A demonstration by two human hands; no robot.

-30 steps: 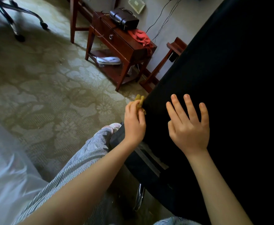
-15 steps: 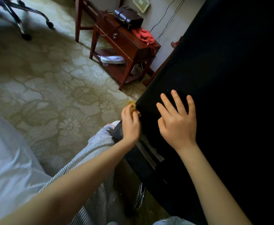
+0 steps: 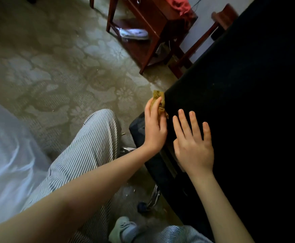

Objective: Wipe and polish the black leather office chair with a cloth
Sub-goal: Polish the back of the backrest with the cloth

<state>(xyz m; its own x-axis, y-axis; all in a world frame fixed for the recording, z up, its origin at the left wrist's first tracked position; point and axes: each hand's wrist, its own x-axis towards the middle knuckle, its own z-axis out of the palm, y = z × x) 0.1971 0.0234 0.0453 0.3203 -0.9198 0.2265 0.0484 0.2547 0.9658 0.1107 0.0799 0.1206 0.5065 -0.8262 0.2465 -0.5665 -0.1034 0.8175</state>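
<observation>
The black leather office chair [image 3: 239, 95] fills the right side of the view, its back a broad dark surface. My left hand [image 3: 154, 127] grips a small yellow-green cloth [image 3: 159, 99] and holds it against the chair back's left edge. My right hand [image 3: 194, 142] lies flat on the chair back just right of the left hand, fingers straight and spread. Part of the cloth is hidden under my left fingers.
A chrome chair leg [image 3: 154, 195] with a dark caster shows below the chair. A red-brown wooden side table [image 3: 148, 27] with a red cloth [image 3: 178, 5] on top stands on the patterned carpet [image 3: 55, 67]. White bedding [image 3: 5, 155] lies at the left.
The view has tilted down and closer. My left hand slid the cloth along the chair's left edge, and the right hand stayed flat on the chair back beside it.
</observation>
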